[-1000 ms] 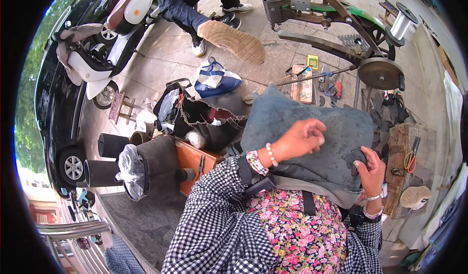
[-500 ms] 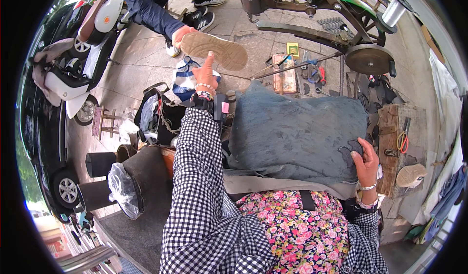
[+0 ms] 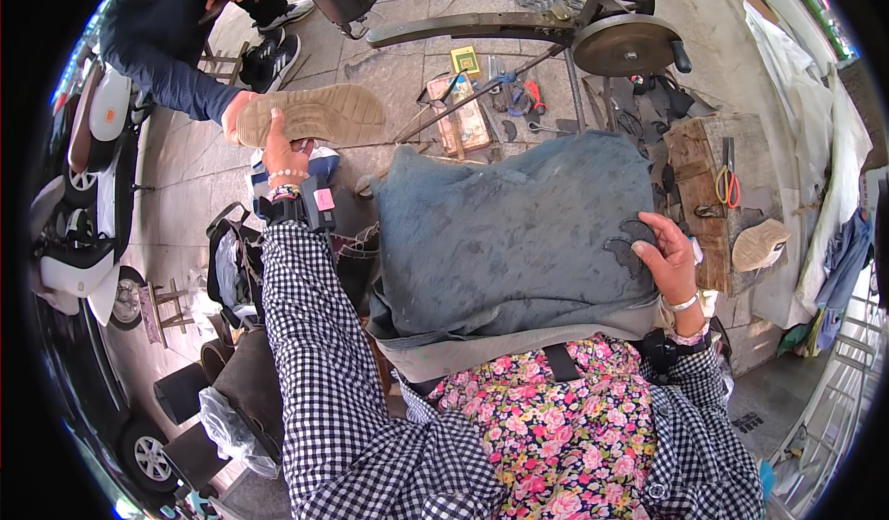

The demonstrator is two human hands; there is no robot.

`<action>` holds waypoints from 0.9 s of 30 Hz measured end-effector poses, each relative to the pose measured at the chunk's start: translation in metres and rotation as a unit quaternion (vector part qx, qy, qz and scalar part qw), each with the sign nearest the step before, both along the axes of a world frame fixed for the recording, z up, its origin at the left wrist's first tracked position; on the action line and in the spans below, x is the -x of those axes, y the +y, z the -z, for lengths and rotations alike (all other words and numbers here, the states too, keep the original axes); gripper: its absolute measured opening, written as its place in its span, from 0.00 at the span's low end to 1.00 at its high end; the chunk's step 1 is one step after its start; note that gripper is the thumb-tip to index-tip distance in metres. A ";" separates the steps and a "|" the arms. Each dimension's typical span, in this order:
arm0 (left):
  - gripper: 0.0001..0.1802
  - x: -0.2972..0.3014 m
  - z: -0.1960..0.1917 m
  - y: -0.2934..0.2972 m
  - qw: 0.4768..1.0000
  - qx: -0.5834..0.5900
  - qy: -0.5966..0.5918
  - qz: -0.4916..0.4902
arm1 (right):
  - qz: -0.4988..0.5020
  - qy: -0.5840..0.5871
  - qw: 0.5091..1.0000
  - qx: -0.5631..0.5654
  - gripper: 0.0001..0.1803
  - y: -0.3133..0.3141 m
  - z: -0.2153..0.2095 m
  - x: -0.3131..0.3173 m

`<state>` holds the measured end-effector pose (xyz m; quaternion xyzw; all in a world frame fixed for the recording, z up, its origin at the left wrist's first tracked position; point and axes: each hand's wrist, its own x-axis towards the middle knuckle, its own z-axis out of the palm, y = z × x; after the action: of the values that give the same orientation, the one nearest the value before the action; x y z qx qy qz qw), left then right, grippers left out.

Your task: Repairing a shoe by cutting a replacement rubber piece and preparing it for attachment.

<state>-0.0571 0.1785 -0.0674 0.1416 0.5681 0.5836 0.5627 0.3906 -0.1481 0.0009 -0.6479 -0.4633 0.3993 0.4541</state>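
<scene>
A shoe point(image 3: 319, 115) with its tan, patterned sole turned up is at the left, beyond my lap. My left hand point(image 3: 285, 157) has it by the near edge, thumb laid on the sole; the other fingers are mostly hidden below. Another person's hand point(image 3: 233, 115) grips the shoe's left end. Over my lap lies a worn blue-grey cloth point(image 3: 509, 233). At its right edge my right hand point(image 3: 671, 261) pinches dark crescent-shaped pieces point(image 3: 627, 247) between thumb and fingers, close against the cloth.
Ahead stands a metal machine with a hand wheel point(image 3: 625, 46). Tools and a shallow box point(image 3: 458, 120) lie on the paving. Orange-handled scissors point(image 3: 727, 175) and a tan heel-shaped piece point(image 3: 759, 245) rest on a wooden block point(image 3: 696, 170) at right. A bag point(image 3: 227, 265) sits at left.
The view has swung right, shifting the scene leftward. My left thumb now lies over the shoe's sole, where it was at its edge before. My right hand remains at the dark pieces.
</scene>
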 end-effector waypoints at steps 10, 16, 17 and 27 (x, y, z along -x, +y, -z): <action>0.33 -0.010 -0.047 -0.078 0.919 -0.241 -0.301 0.082 | -0.001 -0.045 0.999 -0.020 0.20 0.003 -0.002 -0.007; 0.37 -0.050 -0.064 -0.132 0.926 -0.244 -0.255 0.131 | 0.109 0.273 0.956 -0.005 0.20 -0.013 0.024 -0.031; 0.37 -0.052 -0.056 -0.140 0.922 -0.221 -0.266 0.174 | 0.175 0.363 0.914 -0.036 0.20 -0.018 0.031 -0.037; 0.34 -0.113 -0.036 -0.185 0.926 -0.202 -0.007 0.318 | 0.544 0.467 0.680 -0.151 0.24 -0.052 0.119 -0.185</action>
<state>0.0554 -0.0068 -0.0315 0.4210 0.3593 0.4776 0.6823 0.5758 -0.2001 -0.1181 -0.4382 0.1894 0.2572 0.8402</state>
